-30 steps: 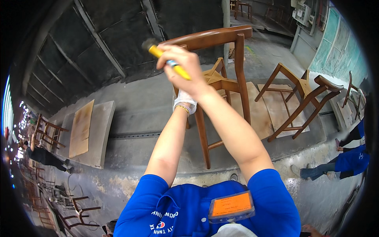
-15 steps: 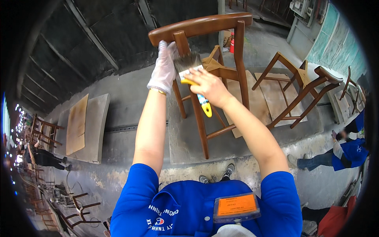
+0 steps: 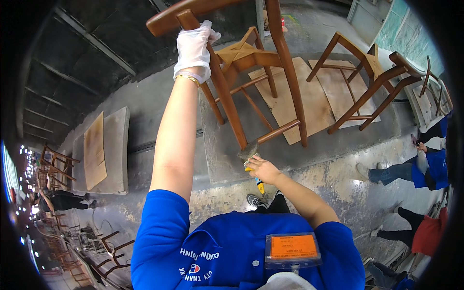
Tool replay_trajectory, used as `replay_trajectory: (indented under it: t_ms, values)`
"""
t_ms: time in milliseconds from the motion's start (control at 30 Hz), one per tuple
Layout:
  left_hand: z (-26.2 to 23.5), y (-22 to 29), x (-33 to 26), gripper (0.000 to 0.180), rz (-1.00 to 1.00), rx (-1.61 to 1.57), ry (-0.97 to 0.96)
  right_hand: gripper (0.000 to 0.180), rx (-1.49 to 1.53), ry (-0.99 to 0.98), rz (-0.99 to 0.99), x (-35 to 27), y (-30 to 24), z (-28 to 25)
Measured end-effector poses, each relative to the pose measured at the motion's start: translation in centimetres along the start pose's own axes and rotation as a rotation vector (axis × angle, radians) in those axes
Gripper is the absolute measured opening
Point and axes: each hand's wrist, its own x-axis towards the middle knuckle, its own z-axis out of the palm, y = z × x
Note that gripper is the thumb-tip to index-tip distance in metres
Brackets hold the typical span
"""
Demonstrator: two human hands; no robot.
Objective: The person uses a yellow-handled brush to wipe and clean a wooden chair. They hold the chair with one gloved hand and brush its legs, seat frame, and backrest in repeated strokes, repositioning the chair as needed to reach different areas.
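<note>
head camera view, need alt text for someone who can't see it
A person in a blue shirt steadies a brown wooden chair by its back post with a white-gloved left hand, while the bare right hand holds a yellow-handled brush to the foot of one chair leg. The chair stands on a grey platform, with a second chair to the right.

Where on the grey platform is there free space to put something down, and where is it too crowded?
Bare grey platform lies below the brown wooden chair, left of the right hand holding a yellow-handled brush. More lies beside the pale board on the left slab. It is crowded around the plywood sheets and second chair. The gloved left hand grips the chair.
</note>
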Motion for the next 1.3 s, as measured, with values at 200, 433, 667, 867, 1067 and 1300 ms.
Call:
replay_trajectory:
  t_ms: [200,433,667,867,1067,1300]
  values:
    - [0.1,-3.6,0.0,0.033,-0.013,-0.005,0.041,0.016,0.083,0.392,0.041,5.5,1.5,-6.1]
    - [0.8,-4.4,0.1,0.022,-0.091,-0.057,0.077,0.016,0.108,0.125,0.105,4.8,1.1,-5.9]
    - [1.4,-4.2,0.2,0.020,-0.075,-0.027,0.121,0.014,1.298,0.848,0.603,-1.5,3.5,0.6]
    - [2.1,-4.1,-0.3,0.020,-0.066,-0.044,0.129,0.022,0.343,1.045,1.033,-4.0,15.3,-4.8]
    - [2.4,-4.7,-0.7,0.019,-0.076,-0.028,0.164,0.028,0.381,0.667,0.894,0.1,6.3,-2.3]
    - [2.3,-5.8,1.2,0.018,-0.042,0.033,0.157,0.020,2.359,1.502,0.680,-0.1,3.3,2.6]
